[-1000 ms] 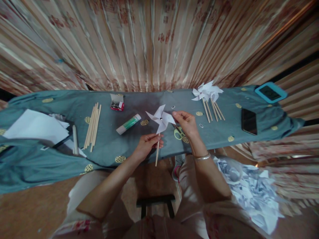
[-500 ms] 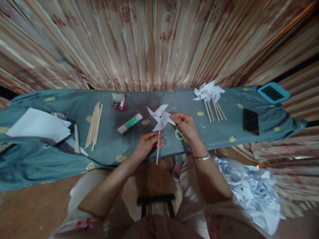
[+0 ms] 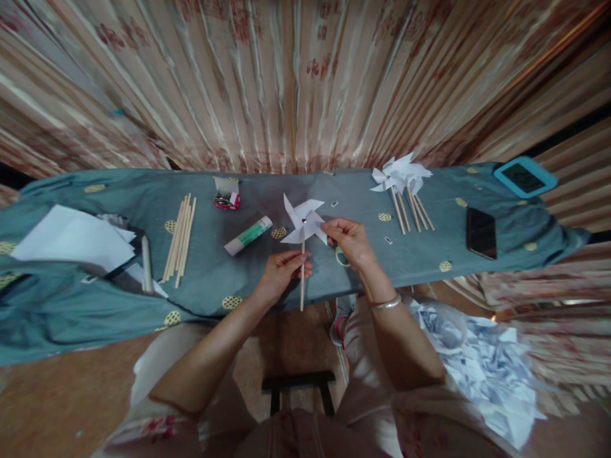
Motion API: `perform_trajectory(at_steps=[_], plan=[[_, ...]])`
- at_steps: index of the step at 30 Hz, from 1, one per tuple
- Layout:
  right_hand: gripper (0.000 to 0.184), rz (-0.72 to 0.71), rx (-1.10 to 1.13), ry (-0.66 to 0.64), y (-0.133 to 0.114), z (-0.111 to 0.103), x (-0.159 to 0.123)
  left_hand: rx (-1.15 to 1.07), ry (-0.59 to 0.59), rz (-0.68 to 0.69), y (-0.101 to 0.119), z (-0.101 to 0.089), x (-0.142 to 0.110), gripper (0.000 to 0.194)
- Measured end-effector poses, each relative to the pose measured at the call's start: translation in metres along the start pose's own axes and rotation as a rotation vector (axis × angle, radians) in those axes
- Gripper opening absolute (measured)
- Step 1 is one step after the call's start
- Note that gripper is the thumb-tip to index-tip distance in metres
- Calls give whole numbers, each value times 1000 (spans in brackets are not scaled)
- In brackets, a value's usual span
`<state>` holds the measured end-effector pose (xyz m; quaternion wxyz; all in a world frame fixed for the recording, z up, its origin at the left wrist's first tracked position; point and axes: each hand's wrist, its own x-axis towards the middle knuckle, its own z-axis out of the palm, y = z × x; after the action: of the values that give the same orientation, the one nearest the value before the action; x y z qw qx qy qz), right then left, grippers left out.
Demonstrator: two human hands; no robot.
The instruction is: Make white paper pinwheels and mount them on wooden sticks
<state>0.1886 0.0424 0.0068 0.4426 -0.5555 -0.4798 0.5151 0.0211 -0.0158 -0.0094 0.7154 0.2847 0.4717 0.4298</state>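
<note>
A white paper pinwheel with a small dark pin at its hub is held up over the table's near half. Its wooden stick is pinched between the thumb and fingers of my left hand, just below the paper blades. With thumb and fingertips closed, my right hand grips the tip of the blade on the right. Scissors with a yellow-green handle lie under my right hand, partly hidden. To the left rests a green and white glue stick.
Several wooden sticks, a small open box of pins and white paper sheets lie leftward. Finished pinwheels, a black phone and a blue-framed device are rightward. A bag of paper scraps stands below.
The pinwheel's blades have turned about the hub, and the wheel sits slightly further left. My right hand has shifted a little left with the blade; my left hand keeps hold of the stick.
</note>
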Motion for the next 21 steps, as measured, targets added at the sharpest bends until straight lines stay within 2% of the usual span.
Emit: perform_trajectory(at_steps=[21], plan=[[48,29,25,-95,-3,9,-4,-26,-3,29,-1,-1,1,52]])
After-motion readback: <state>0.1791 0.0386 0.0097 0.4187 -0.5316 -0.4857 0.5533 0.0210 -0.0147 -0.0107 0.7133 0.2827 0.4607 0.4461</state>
